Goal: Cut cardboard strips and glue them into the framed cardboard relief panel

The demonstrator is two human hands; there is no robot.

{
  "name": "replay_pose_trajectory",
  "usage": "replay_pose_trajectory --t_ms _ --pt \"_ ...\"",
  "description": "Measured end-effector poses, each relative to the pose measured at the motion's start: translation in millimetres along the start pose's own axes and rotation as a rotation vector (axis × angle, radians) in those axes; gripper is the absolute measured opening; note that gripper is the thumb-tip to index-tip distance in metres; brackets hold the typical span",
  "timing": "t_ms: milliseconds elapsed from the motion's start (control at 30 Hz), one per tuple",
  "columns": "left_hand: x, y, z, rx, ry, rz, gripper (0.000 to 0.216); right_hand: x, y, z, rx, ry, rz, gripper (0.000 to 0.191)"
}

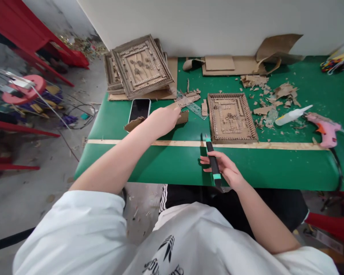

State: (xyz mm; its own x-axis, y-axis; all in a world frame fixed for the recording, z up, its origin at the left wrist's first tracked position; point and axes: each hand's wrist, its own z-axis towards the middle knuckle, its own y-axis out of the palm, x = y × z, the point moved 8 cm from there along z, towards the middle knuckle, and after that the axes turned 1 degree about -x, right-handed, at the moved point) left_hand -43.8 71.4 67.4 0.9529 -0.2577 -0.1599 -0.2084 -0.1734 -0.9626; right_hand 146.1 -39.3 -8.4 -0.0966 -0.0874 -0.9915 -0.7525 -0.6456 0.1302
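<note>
Through the head camera I have my right hand (231,172) partly open near the front edge of the green table (166,166), the black tool (212,156) with teal bands held between thumb and fingers, its tip pointing away from me. My left hand (166,120) is half curled over the bent cardboard strip (183,118); I cannot tell whether the fingers grip it or only rest there. Just beyond those fingers, a flat cardboard piece (186,101) lies partly over a clear ruler (200,110), and a phone (139,108) sits to the left. Right of the ruler I see a cardboard tray (256,131) lying flat, with torn scraps (285,91), a white bottle (292,116) and a pink glue gun (326,130) farther right.
</note>
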Motion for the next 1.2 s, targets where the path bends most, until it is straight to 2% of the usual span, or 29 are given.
replay_pose_trajectory --t_ms 133,233,300,400,467,600,800,1067,1200 --pt "0 5 -2 0.072 -0.07 -0.063 0.033 -9 -2 0 0.172 0.073 -0.001 0.03" --pt "2 5 -4 0.11 -0.138 -0.055 0.033 -27 -2 10 0.22 0.03 -0.112 0.043" --pt "6 5 -5 0.113 -0.166 -0.055 0.034 -42 0 22 0.184 -0.023 -0.209 0.055" --pt "13 3 -5 0.121 -0.172 -0.07 0.035 -55 4 39 0.103 -0.049 -0.448 0.06" --pt "15 3 -5 0.128 -0.173 -0.082 0.034 -56 6 48 0.051 -0.026 -0.518 0.062" --pt "14 5 -5 0.139 -0.169 -0.119 0.032 -50 10 55 -0.021 0.039 -0.509 0.063" --pt "12 8 -4 0.136 -0.187 -0.137 0.034 -44 7 58 -0.012 0.041 -0.589 0.063" --pt "12 8 -5 0.133 -0.19 -0.134 0.032 -34 3 57 -0.04 0.159 -0.378 0.064" --pt "13 8 -4 0.139 -0.181 -0.121 0.032 -34 4 57 -0.02 0.16 -0.4 0.063"
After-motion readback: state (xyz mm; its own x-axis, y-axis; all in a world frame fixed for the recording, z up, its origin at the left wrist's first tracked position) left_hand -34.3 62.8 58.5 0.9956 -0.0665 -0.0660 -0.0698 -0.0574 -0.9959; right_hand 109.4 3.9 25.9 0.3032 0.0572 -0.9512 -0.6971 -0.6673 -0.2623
